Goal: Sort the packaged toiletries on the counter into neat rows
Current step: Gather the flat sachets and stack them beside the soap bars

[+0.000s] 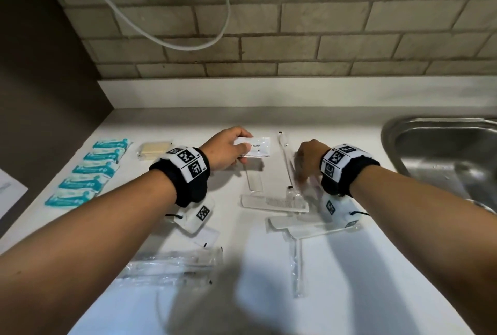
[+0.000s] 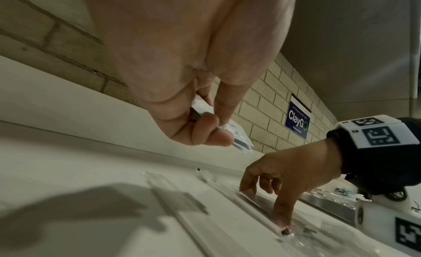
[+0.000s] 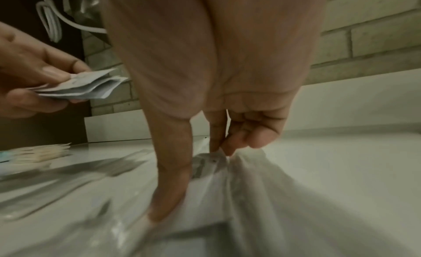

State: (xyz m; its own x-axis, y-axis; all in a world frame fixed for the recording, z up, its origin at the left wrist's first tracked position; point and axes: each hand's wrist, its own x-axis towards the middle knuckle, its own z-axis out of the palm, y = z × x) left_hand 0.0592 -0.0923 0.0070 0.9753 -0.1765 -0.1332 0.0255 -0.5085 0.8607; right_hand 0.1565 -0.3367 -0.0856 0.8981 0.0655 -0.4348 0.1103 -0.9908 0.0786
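My left hand [image 1: 231, 150] grips a small stack of white toothpaste sachets [image 1: 256, 147] above the counter; the stack also shows in the left wrist view [image 2: 230, 134] and the right wrist view [image 3: 86, 88]. My right hand [image 1: 305, 162] pinches a clear plastic packet [image 1: 301, 181], blurred, just above the counter; its fingers [image 3: 218, 134] and thumb curl round the packet [image 3: 227, 180]. Clear-wrapped combs [image 1: 277, 204] and a wrapped toothbrush [image 1: 285, 157] lie between the hands. A row of teal-and-white packets [image 1: 88, 170] lies at the left.
A steel sink [image 1: 443, 154] opens at the right. Cream packets [image 1: 154, 149] sit beside the teal row. More clear packets [image 1: 174, 264] lie near the front. The tiled wall [image 1: 269, 38] with a hanging white cable [image 1: 188, 41] stands behind. A dark panel closes the left side.
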